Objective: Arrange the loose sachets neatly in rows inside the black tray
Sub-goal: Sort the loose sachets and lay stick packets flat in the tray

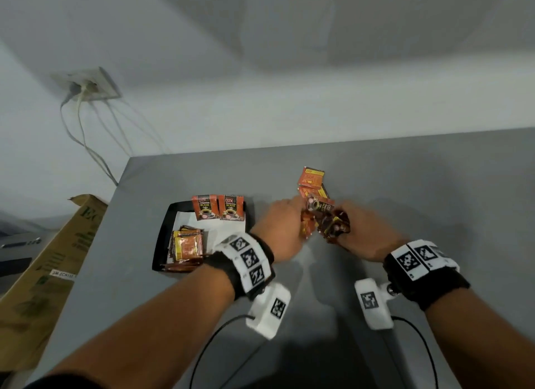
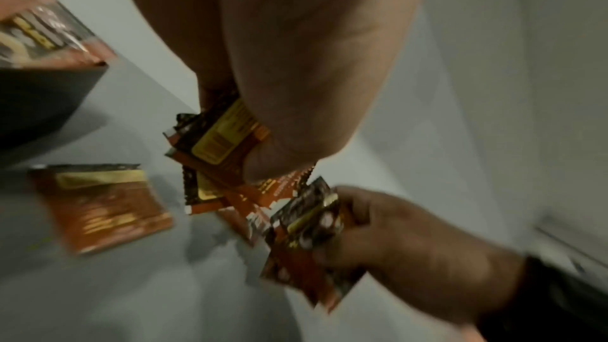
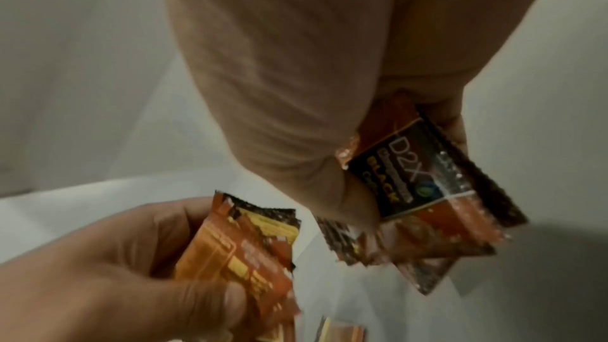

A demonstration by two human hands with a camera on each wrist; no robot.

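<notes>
Both hands met at centre right of the head view over the grey matte tabletop [image 1: 405, 171]. Left hand [image 1: 282, 225] gripped a small bunch of orange foil sachets [image 1: 306, 226]; right hand [image 1: 363, 235] pinched a fan of dark brown-and-orange foil sachets [image 1: 333, 225]. A few loose orange sachets [image 1: 312, 178] lay just above the hands. Shallow black rectangular tray [image 1: 162, 238], left of centre, held two upright sachets at its far edge [image 1: 217, 207] and a stacked pile [image 1: 187, 245] nearer. Brown cardboard box [image 1: 43, 278] at far left

Both hands [image 1: 315, 226] on sachets [image 1: 327, 219] right of black tray [image 1: 162, 238]
</notes>
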